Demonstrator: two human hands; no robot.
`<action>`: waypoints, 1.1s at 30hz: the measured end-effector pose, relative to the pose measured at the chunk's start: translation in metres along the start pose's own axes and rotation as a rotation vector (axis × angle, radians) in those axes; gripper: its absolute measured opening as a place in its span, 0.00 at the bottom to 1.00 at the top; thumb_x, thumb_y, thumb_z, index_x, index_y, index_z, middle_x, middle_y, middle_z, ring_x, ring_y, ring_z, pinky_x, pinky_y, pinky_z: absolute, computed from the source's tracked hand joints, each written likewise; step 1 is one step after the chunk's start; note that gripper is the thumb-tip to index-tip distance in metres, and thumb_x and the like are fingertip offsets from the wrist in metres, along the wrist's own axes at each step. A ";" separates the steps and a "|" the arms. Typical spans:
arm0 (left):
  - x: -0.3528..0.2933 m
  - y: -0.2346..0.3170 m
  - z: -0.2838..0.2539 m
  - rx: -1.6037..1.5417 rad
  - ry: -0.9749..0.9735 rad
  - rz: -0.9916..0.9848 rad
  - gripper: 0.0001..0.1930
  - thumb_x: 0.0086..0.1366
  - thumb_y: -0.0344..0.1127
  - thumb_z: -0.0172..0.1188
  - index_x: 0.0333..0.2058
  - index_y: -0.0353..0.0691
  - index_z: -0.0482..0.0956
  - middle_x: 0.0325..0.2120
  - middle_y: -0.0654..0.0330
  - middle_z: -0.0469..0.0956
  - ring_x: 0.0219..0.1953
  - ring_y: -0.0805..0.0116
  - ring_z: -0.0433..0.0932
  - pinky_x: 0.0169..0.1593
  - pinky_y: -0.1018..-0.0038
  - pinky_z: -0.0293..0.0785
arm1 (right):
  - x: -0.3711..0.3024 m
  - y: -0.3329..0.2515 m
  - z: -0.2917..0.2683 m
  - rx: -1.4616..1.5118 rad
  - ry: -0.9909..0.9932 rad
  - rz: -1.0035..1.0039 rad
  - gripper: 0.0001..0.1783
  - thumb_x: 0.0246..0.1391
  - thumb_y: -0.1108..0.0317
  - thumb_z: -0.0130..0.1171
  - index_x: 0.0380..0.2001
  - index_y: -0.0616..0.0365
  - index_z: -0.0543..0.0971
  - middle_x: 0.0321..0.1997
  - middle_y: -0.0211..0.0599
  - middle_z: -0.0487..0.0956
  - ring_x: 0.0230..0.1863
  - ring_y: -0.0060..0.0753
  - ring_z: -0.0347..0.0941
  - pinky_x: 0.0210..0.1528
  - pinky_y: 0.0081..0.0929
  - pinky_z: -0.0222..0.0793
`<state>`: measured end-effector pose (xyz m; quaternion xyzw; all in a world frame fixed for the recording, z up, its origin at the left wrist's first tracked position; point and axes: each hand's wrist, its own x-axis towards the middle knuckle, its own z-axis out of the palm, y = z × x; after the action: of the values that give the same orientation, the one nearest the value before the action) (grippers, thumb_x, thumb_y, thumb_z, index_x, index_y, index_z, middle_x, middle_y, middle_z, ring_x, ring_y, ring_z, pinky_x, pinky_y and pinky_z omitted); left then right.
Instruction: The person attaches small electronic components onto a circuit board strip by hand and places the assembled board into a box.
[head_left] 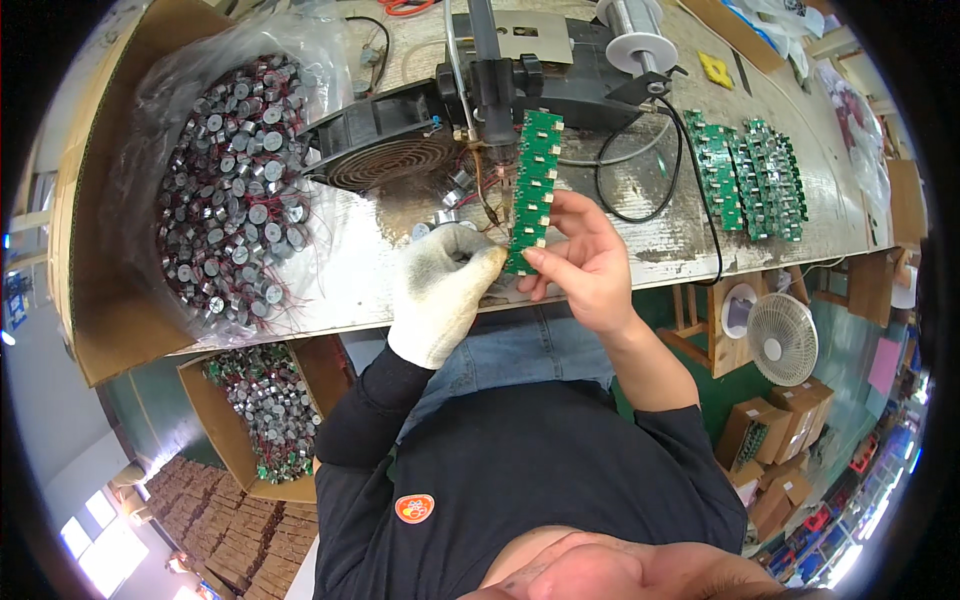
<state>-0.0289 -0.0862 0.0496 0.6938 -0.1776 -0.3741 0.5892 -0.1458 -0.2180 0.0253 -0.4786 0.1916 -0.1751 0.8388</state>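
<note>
A long green circuit board strip point(535, 185) with small white connectors stands nearly upright in front of me. My bare right hand point(590, 262) grips its lower right edge between thumb and fingers. On my left hand point(440, 285) is a white glove, greyish at the fingers. Its closed fingertips press at the strip's lower left corner; whether they also hold something small is hidden. Just beyond the strip is a soldering stand point(493, 100) with a thin bent metal tube point(482, 190). A few small silver motors point(455, 190) lie behind my left hand.
Left stands a cardboard box point(110, 200) with plastic-bagged motors point(235, 200) on red wires. A black square fan point(385, 155) sits beside the stand. Solder wire spool point(637, 30), black cable point(690, 150) and stacked green boards point(750, 180) are to the right. Another motor box point(215, 415) is below.
</note>
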 end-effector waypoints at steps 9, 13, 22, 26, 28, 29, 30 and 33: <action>0.000 0.000 0.001 -0.061 0.023 0.031 0.06 0.60 0.30 0.60 0.30 0.32 0.78 0.24 0.64 0.76 0.28 0.80 0.72 0.32 0.80 0.68 | 0.002 -0.005 0.004 0.011 0.007 -0.014 0.28 0.53 0.84 0.55 0.57 0.64 0.61 0.49 0.46 0.72 0.27 0.30 0.79 0.22 0.17 0.73; 0.002 -0.009 0.000 -0.058 0.016 -0.010 0.06 0.60 0.29 0.60 0.30 0.32 0.78 0.24 0.64 0.76 0.28 0.79 0.72 0.32 0.80 0.69 | 0.001 0.001 0.000 -0.008 -0.002 -0.024 0.27 0.53 0.84 0.55 0.56 0.64 0.61 0.48 0.46 0.72 0.28 0.30 0.79 0.22 0.17 0.73; -0.002 -0.012 0.000 -0.163 0.019 -0.068 0.06 0.60 0.30 0.61 0.30 0.32 0.78 0.24 0.65 0.76 0.28 0.81 0.71 0.32 0.81 0.68 | -0.002 0.003 0.001 -0.007 0.005 -0.012 0.27 0.53 0.84 0.55 0.56 0.64 0.61 0.49 0.46 0.72 0.28 0.29 0.79 0.22 0.16 0.74; -0.003 -0.009 0.000 -0.018 0.012 -0.029 0.07 0.61 0.31 0.61 0.30 0.32 0.78 0.24 0.65 0.76 0.28 0.80 0.71 0.32 0.80 0.68 | -0.003 0.002 0.001 -0.010 0.010 -0.008 0.28 0.53 0.84 0.55 0.57 0.64 0.61 0.49 0.45 0.72 0.28 0.30 0.79 0.22 0.16 0.74; -0.006 -0.011 -0.001 0.040 0.034 -0.003 0.07 0.61 0.31 0.62 0.30 0.32 0.78 0.24 0.65 0.76 0.28 0.80 0.71 0.32 0.80 0.68 | -0.003 0.002 0.001 -0.005 0.012 -0.002 0.28 0.53 0.84 0.55 0.57 0.64 0.61 0.49 0.45 0.72 0.27 0.30 0.79 0.22 0.17 0.74; -0.007 -0.015 -0.003 -0.021 0.039 -0.031 0.07 0.62 0.32 0.61 0.32 0.33 0.77 0.26 0.64 0.77 0.28 0.79 0.73 0.33 0.81 0.69 | -0.004 0.002 0.002 0.000 0.014 0.004 0.28 0.53 0.84 0.55 0.57 0.64 0.61 0.49 0.45 0.72 0.27 0.30 0.79 0.22 0.17 0.74; -0.008 -0.018 -0.005 -0.081 0.044 -0.059 0.07 0.63 0.32 0.59 0.35 0.34 0.76 0.29 0.63 0.78 0.29 0.79 0.75 0.34 0.82 0.71 | -0.004 0.001 0.002 0.000 0.014 0.005 0.28 0.53 0.84 0.55 0.57 0.64 0.61 0.49 0.45 0.72 0.27 0.30 0.79 0.22 0.17 0.74; -0.008 -0.013 -0.004 -0.089 0.044 -0.037 0.06 0.63 0.31 0.59 0.35 0.35 0.75 0.29 0.63 0.78 0.30 0.79 0.75 0.35 0.81 0.71 | -0.005 0.001 0.002 -0.011 0.016 0.005 0.28 0.53 0.84 0.55 0.57 0.63 0.61 0.49 0.45 0.72 0.27 0.30 0.79 0.22 0.17 0.74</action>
<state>-0.0338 -0.0753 0.0398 0.6782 -0.1351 -0.3770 0.6161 -0.1492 -0.2136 0.0256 -0.4815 0.2006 -0.1759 0.8349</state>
